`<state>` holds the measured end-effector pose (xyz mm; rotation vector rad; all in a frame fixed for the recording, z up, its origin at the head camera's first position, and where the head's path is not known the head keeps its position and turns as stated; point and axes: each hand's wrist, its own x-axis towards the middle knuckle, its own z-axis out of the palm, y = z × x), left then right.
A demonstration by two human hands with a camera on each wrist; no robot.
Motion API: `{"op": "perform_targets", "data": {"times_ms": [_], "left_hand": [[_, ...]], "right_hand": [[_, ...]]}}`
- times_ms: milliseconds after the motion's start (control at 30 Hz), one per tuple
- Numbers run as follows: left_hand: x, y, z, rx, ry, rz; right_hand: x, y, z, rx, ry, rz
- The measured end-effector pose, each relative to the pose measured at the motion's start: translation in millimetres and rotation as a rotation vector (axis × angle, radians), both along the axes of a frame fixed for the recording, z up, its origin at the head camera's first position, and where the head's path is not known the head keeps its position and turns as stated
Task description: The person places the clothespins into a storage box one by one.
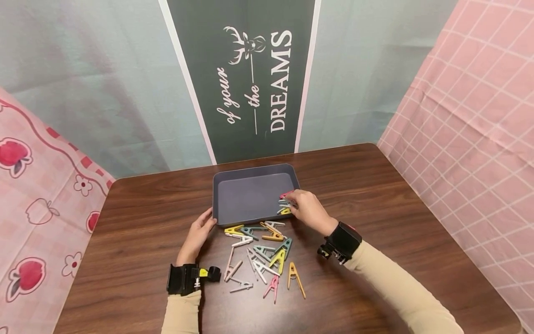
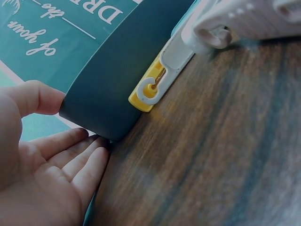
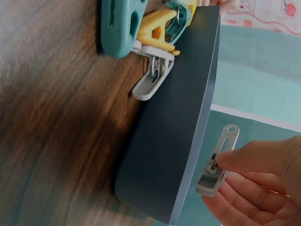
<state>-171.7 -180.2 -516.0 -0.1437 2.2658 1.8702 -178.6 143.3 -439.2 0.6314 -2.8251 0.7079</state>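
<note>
My right hand (image 1: 310,211) pinches a grey clothespin (image 3: 210,182) between thumb and fingers, over the right end of a dark grey tray (image 1: 246,192). Beside those fingertips, inside the tray, a red-pink clothespin (image 1: 285,195) and a yellow clothespin (image 1: 285,211) show, partly covered by the hand. At the tray's front left corner, my left hand (image 1: 198,234) touches the wall with its thumb, its other fingers extended low against the corner. In front of the tray lie several loose clothespins, among them a lime one (image 1: 279,260), an orange one (image 1: 293,277) and a pink one (image 1: 272,288).
The tray stands toward the back of a brown wooden table (image 1: 359,181). Some clothespins lie right along its front wall, including a white one (image 3: 153,77). Behind the table hangs a printed curtain (image 1: 258,83), with pink cloths at both sides.
</note>
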Motion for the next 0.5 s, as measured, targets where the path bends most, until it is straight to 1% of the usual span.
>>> {"op": "perform_targets", "data": {"times_ms": [233,500], "left_hand": [[-0.3,0,-1.0,0.003,0.000,0.001],[-0.6,-1,-0.1,0.004,0.004,-0.007]], "right_hand": [[-8.0,-1,-3.0,-0.006,-0.020,-0.003],[-16.7,-2,-10.4,0.022,-0.024,-0.007]]}}
